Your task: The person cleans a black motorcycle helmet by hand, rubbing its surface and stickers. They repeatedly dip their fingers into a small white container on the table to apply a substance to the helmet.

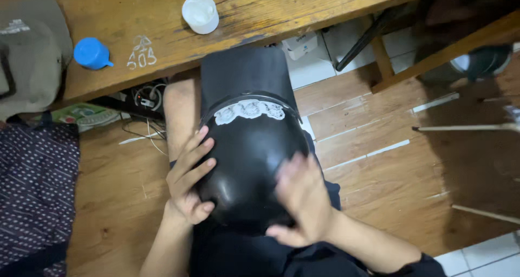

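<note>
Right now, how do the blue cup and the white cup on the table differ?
The blue cup is smaller and sits near the table's left end beside a grey cloth; the white cup is wider and stands further right, near the far edge. The blue cup shows a small handle or spout on its side; the white cup shows none. Both rest on the wooden table, away from both hands.

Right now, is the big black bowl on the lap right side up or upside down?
Upside down. The black bowl shows its rounded bottom, with the left hand and right hand pressed on it.
</note>
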